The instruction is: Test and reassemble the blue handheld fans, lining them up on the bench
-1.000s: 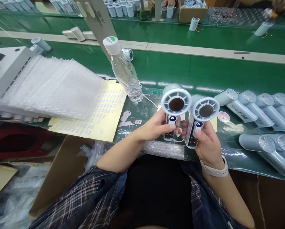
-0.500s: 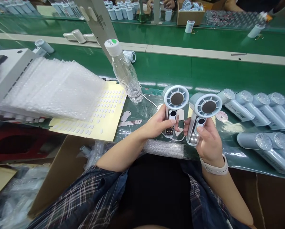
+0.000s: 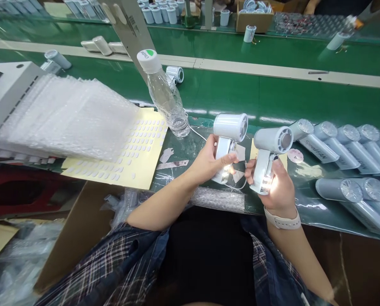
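My left hand [image 3: 209, 162] is closed round the handle of a pale blue handheld fan [image 3: 229, 126], its thumb across the front of the grip. A second handheld fan [image 3: 270, 139] of the same kind is in my right hand [image 3: 279, 187], which wears a pale wristband. Both fans are upright, side by side and apart, with their round heads turned toward the right. Light glows near the lower handles of both. Beneath them, scraps of paper and a thin white cable [image 3: 198, 133] lie on the green bench.
Several more fans [image 3: 345, 191] lie in rows at the right. A water bottle [image 3: 167, 95] stands left of my hands, beside a yellow sticker sheet [image 3: 142, 168] and stacked bubble bags [image 3: 71, 114]. Beyond is the green conveyor belt [image 3: 221, 89]. A cardboard box [image 3: 67, 229] is below the bench.
Both fans have been turned in my hands, so their heads now show from the side, facing right, rather than from the front. The lights on the handles now shine more brightly.
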A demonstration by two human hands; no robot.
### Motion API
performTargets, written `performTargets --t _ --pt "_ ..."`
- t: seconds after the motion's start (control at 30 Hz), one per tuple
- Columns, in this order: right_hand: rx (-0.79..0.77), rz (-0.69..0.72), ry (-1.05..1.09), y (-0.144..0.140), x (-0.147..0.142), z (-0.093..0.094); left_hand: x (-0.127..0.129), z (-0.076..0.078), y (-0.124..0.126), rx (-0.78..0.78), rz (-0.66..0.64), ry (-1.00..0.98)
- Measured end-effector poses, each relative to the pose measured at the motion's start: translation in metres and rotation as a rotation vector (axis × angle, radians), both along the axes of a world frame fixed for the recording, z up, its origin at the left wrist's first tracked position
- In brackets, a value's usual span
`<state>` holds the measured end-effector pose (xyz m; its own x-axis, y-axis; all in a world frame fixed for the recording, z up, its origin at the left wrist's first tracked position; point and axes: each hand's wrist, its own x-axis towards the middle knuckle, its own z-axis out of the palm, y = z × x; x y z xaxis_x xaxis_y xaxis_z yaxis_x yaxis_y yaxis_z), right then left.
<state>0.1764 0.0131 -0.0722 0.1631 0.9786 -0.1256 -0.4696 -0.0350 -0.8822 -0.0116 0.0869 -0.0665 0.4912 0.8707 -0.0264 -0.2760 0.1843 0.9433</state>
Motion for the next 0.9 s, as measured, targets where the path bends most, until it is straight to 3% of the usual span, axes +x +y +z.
performTargets --t 0.2,0.43,0.67,0.8,0.9 --pt "-0.062 0.048 0.100 0.001 -0.006 0.002 -0.001 -0.010 0.001 -0.037 -0.057 -0.080" --pt "0.040 -0.066 -0.026 -0.011 -0.010 0.013 -0.009 0.000 -0.009 0.110 -0.138 -0.141" --pt "0.070 0.090 -0.018 -0.008 -0.008 0.027 -0.007 0.010 -0.008 0.075 -0.262 -0.227" --pt "0.013 0.069 0.072 -0.002 -0.013 0.027 -0.002 0.014 -0.007 -0.030 -0.415 -0.278" --pt "0.018 0.064 0.057 0.000 -0.017 0.027 0.000 0.012 -0.008 -0.080 -0.332 -0.252"
